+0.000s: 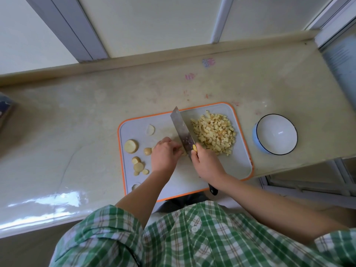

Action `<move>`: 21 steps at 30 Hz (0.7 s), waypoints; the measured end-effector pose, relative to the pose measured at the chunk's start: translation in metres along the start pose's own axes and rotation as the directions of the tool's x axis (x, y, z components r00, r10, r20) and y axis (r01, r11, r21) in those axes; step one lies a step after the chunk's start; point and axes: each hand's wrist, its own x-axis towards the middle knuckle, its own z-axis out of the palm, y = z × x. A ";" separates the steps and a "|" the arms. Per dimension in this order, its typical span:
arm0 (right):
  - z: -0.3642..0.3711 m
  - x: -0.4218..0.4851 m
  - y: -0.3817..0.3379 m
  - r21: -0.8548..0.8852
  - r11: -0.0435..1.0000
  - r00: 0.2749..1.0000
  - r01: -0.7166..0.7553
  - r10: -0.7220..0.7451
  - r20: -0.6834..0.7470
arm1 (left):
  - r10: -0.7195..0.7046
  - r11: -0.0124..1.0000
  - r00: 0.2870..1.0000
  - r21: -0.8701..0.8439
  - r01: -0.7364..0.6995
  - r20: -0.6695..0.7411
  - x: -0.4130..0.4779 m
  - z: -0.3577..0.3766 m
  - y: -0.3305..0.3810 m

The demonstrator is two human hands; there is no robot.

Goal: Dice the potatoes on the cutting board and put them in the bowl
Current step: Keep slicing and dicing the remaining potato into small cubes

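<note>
Right hand grips the cleaver, blade down on the cutting board. Left hand curls over a potato piece right beside the blade. Diced pile sits right of the blade, slices lie at the board's left edge, and the bowl stands right on the bench.

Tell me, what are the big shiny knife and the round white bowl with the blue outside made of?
The broad rectangular cleaver looks like polished steel: its grey blade glints. The round white bowl with a pale blue outside looks like glazed ceramic, or maybe enamel: it is smooth, with a bright highlight inside.
</note>
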 end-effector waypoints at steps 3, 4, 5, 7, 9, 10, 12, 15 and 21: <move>-0.006 -0.004 0.001 0.055 0.998 1.000 0.004 -0.004 0.003 | 0.026 1.000 1.000 -0.016 -0.026 -0.008 -0.002 -0.002 -0.002; -0.008 -0.006 -0.001 0.053 0.998 1.000 0.016 -0.016 0.006 | 0.029 0.999 1.000 -0.015 -0.029 -0.008 -0.003 -0.003 -0.003; -0.009 -0.007 -0.002 0.041 0.999 1.000 0.027 -0.028 0.006 | 0.029 1.000 1.000 -0.010 -0.029 -0.004 -0.004 -0.003 -0.004; -0.008 -0.009 -0.004 0.006 0.999 0.999 0.045 -0.045 0.006 | 0.020 1.000 1.000 -0.010 -0.020 -0.003 -0.004 -0.003 -0.005; -0.006 -0.011 -0.005 -0.017 0.998 0.999 0.053 -0.052 0.015 | 0.002 1.000 1.000 -0.020 -0.003 -0.014 -0.004 -0.004 -0.004; -0.004 -0.011 -0.006 -0.015 0.999 0.998 0.051 -0.051 0.023 | -0.009 1.000 1.000 -0.022 0.009 -0.020 -0.005 -0.004 -0.003; -0.002 -0.011 -0.006 -0.004 0.999 0.998 0.041 -0.041 0.038 | -0.035 0.999 0.999 -0.030 0.034 -0.036 -0.005 -0.004 -0.001; 0.000 -0.012 -0.005 -0.053 0.998 0.998 0.037 -0.035 0.048 | -0.071 0.997 0.996 -0.026 0.070 -0.047 -0.006 -0.004 0.000; 0.006 -0.010 -0.006 -0.122 0.991 0.997 0.047 -0.039 0.063 | -0.093 0.995 0.995 -0.028 0.092 -0.038 -0.005 -0.002 0.000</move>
